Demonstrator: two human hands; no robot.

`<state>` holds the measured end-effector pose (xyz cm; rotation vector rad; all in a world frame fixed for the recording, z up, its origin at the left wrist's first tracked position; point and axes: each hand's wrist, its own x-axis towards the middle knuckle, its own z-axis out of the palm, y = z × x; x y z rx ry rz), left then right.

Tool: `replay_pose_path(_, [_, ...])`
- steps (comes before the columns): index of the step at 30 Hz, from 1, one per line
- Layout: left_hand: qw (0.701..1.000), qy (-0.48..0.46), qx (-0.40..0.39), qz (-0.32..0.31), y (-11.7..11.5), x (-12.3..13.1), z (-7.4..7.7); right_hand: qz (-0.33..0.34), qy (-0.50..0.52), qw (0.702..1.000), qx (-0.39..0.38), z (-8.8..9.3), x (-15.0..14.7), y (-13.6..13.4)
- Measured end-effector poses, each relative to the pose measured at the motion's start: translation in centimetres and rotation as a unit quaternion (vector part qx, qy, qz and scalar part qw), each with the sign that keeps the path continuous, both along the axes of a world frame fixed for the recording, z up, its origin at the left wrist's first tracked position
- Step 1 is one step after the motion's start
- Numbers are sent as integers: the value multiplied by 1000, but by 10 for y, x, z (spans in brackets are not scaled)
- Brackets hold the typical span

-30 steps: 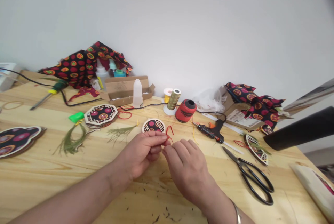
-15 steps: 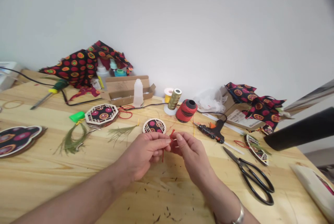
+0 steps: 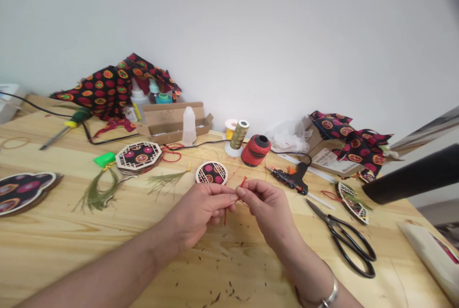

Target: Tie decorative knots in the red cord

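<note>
Above the middle of the wooden table, my left hand [image 3: 211, 201] pinches a piece of red cord [image 3: 225, 216], whose end hangs below the fingers. My right hand [image 3: 265, 205] meets it fingertip to fingertip, thumb and forefinger closed on the same cord, and a short red end sticks up there. Fingers hide the part of the cord between the hands. Just behind them lies a round wooden-framed ornament [image 3: 211, 173] with dark patterned fabric. The spool of red cord [image 3: 256, 150] stands behind my right hand.
Black-handled scissors [image 3: 346, 238] and a glue gun [image 3: 292, 179] lie to the right. An octagonal ornament [image 3: 139, 157], green tassels [image 3: 98, 191] and a screwdriver [image 3: 66, 128] are at left. Behind stand a plastic bottle [image 3: 189, 127], an olive thread spool [image 3: 239, 135] and a cardboard box [image 3: 172, 124].
My right thumb and forefinger have closed together at the cord, and its upper end has shifted slightly right. My left hand stays nearly in place.
</note>
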<state>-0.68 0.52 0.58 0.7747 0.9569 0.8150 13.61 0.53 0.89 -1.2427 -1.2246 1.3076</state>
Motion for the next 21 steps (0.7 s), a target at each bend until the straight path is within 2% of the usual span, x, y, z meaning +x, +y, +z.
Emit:
replay_pose_path(13, [1000,27,-2,-5,-1,0,-1,0,-2,1000,-21,1,2,0])
replay_pose_path(21, [1000,20,6,4,1,1,1,27,8,999,-40,3,6,0])
